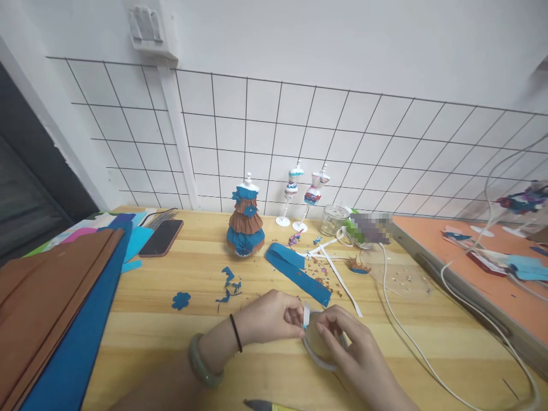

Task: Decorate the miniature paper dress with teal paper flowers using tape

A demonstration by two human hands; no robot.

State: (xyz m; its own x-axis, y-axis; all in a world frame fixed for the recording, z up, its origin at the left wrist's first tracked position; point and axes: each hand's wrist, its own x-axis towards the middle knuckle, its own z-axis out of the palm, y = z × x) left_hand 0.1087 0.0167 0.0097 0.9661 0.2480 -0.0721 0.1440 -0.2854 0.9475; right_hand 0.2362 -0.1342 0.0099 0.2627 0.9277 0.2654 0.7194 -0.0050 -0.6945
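Observation:
My left hand (276,315), with its fingers pinched together, holds the end of a short white tape strip (306,315). A speck of blue shows at the strip's lower end. My right hand (349,342) is over the right side of a round tape roll (315,359), its thumb and fingers curled near the rim; what they grip is partly hidden. Just beyond the hands lies a folded blue crepe strip (295,274). Farther back stands a small dress form (246,220) in a tiered blue and brown paper dress.
Brown paper sheets (55,285) lie at the left beside a phone (161,238). Two small mannequins (291,191) and a glass jar (334,220) stand at the back. White cable (396,314) curves along the right. A blue paper flower (181,301) and scraps lie about.

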